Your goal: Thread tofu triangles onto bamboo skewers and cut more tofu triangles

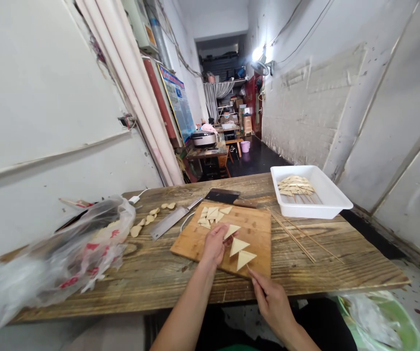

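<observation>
My right hand (270, 295) is closed on the near end of a thin wooden skewer (248, 267). Two pale yellow triangular slices (245, 259) are threaded along it, over the front of the wooden cutting board (261, 234). At the skewer's far end, my left hand (215, 243) pinches another triangular slice (231, 231); whether the skewer has pierced it I cannot tell. Several loose triangular slices (210, 215) lie piled at the back left of the board, just beyond my left hand.
Behind the board lie a dark-bladed cleaver (224, 196) and a second cleaver (173, 220). Bare skewers (293, 236) rest on the right, near a white tray (314, 209) holding filled skewers. Left are round pieces (136, 230) and a plastic bag (85, 258). A green basin (403, 321) stands below.
</observation>
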### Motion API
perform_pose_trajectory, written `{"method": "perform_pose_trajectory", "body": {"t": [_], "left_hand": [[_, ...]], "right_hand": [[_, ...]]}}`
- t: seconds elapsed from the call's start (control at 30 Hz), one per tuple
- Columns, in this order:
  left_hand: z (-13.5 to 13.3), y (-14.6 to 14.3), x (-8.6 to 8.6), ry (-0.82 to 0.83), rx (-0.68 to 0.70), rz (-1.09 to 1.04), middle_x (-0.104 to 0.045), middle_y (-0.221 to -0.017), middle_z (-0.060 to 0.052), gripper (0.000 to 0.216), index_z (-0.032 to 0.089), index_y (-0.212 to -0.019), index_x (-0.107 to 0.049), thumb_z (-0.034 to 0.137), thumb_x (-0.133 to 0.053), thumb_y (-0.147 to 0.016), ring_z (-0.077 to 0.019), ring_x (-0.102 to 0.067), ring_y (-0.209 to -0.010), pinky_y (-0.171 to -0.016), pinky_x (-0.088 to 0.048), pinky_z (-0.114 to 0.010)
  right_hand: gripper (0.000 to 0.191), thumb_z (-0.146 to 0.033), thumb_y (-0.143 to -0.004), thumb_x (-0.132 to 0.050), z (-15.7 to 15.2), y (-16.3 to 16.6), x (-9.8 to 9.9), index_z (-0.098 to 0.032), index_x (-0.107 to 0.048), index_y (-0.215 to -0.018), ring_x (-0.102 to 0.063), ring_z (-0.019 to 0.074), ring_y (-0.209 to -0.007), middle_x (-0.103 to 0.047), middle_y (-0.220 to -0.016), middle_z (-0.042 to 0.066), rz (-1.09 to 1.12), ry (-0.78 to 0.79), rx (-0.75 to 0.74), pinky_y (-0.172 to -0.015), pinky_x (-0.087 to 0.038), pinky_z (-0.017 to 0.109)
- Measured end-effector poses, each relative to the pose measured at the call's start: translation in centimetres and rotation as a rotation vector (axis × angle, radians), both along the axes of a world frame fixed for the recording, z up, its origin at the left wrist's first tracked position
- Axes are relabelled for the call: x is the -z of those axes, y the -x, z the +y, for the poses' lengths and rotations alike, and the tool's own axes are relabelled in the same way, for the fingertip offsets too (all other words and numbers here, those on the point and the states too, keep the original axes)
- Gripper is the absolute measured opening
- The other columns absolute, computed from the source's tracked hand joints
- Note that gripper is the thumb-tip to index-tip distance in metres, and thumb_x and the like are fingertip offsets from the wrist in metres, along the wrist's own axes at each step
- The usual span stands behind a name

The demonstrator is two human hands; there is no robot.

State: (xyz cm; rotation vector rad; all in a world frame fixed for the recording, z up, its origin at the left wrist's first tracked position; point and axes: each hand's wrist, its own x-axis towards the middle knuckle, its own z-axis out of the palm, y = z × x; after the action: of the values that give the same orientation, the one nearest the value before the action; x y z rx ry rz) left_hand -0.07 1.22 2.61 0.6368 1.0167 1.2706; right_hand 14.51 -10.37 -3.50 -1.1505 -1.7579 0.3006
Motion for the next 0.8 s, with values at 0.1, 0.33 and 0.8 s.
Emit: {"method": "perform_pose_trajectory", "body": {"t": [0.1,0.33,0.8], "left_hand": [[0.0,-0.1,0.1,0.025,0.002,-0.007,-0.067,-0.071,-0.007,0.013,0.010,-0.081,-0.062,0.020,-0.063,-0.074,-0.0135,-0.065,-0.060,-0.050,-0.048,-0.018],[-0.5,-0.6,0.3,0.030,0.017,-0.003,-0.067,-0.072,-0.007,0.009,0.011,-0.078,-0.062,0.020,-0.061,-0.075,-0.0146,-0.064,-0.062,-0.055,-0.051,-0.023],[-1.0,-1.2,0.5,0.014,0.062,-0.034,-0.068,-0.077,-0.009,0.013,0.010,-0.084,-0.063,0.020,-0.056,-0.080,-0.0154,-0.065,-0.067,-0.063,-0.052,-0.025]], "right_hand": [[0.032,-0.022,-0.089,-0.039,0.0,0.0,0.3,-0.015,-0.064,-0.106,-0.069,0.0188,-0.081,-0.071,-0.092,0.011,-0.007,-0.003,0.009,-0.073,-0.055,0.026],[0.032,-0.022,-0.089,-0.038,0.0,0.0,0.3,-0.015,-0.064,-0.106,-0.069,0.0188,-0.080,-0.071,-0.092,0.011,-0.013,-0.004,0.018,-0.071,-0.055,0.026],[0.034,-0.022,-0.090,-0.035,0.5,-0.2,0.7,-0.013,-0.064,-0.106,-0.069,0.0186,-0.080,-0.071,-0.092,0.011,-0.033,-0.008,0.040,-0.070,-0.055,0.026]]}}
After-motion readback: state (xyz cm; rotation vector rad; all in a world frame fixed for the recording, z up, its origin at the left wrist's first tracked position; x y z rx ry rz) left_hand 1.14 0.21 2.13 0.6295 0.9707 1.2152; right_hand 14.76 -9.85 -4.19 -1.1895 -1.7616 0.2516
